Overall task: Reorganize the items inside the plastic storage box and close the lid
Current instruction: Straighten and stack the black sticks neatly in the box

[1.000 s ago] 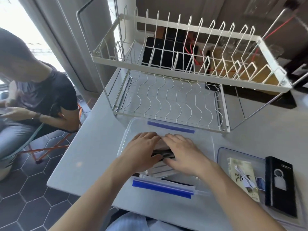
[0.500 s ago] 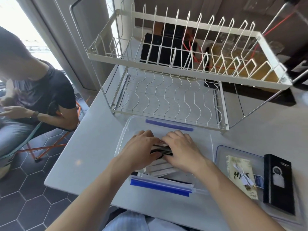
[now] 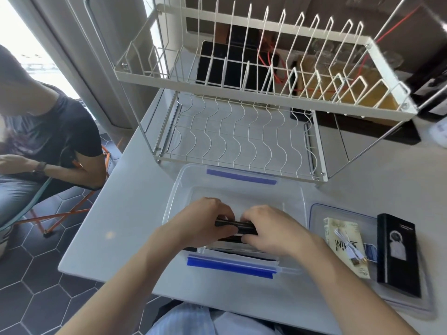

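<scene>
Sitting at the far left, a second person (image 3: 48, 131) in a dark top is seen on a chair with orange legs (image 3: 63, 213), above a floor of dark hexagonal tiles (image 3: 31, 274). To the right of that, a pale grey table (image 3: 125, 213) is seen, and on its far half a white two-tier wire dish rack (image 3: 242, 97) is set. Just in front of the rack, the clear plastic storage box (image 3: 176, 189) is placed near the table's front edge, with blue clip flaps on its far and near rims; it is uncovered. Inside the box, the left hand (image 3: 200, 223) is curled round the left end of a slim black item (image 3: 238, 224), with the thumb laid along its near edge. The same black item is gripped at its right end by the right hand (image 3: 271, 228), whose fingers are bent over it. Flat items, dark and light, are stacked beneath the hands in the box's near part; what they are cannot be told. Just beside the box on the right, the lid (image 3: 319, 211) is laid flat on the table, and on it a cream-coloured packet (image 3: 343, 240) with a coiled white cable (image 3: 348, 245) on top is rested, with a black booklet-like box (image 3: 396, 255) furthest right.
</scene>
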